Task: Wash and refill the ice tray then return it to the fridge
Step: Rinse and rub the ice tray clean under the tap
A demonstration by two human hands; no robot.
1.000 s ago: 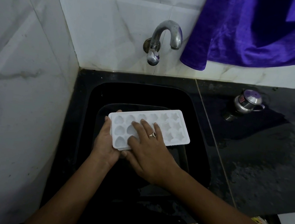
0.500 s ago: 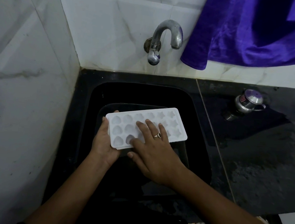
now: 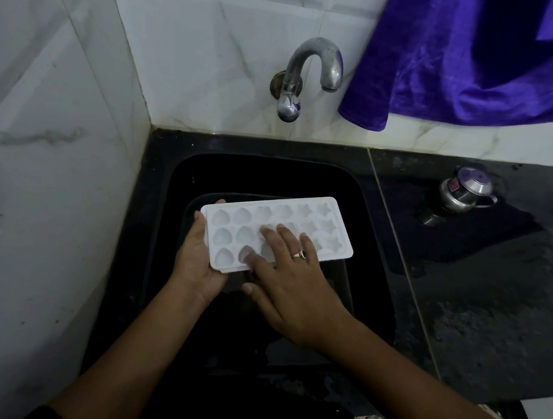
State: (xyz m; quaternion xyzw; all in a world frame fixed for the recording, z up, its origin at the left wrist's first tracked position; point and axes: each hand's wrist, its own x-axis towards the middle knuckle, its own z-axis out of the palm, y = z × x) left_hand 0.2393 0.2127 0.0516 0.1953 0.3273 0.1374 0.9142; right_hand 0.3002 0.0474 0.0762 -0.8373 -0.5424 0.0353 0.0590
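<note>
White ice tray (image 3: 315, 220), heart-and-star cavities

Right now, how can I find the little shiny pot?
Start at the black sink and go right along the dark counter. Near the wall, below the purple cloth, stands the pot: small, steel, purple-topped, unlike the bare curved tap.

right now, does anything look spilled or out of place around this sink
Yes: a small steel pot looks tipped over on the black counter right of the sink, and the counter around it looks wet. The ice tray looks intact.
</note>
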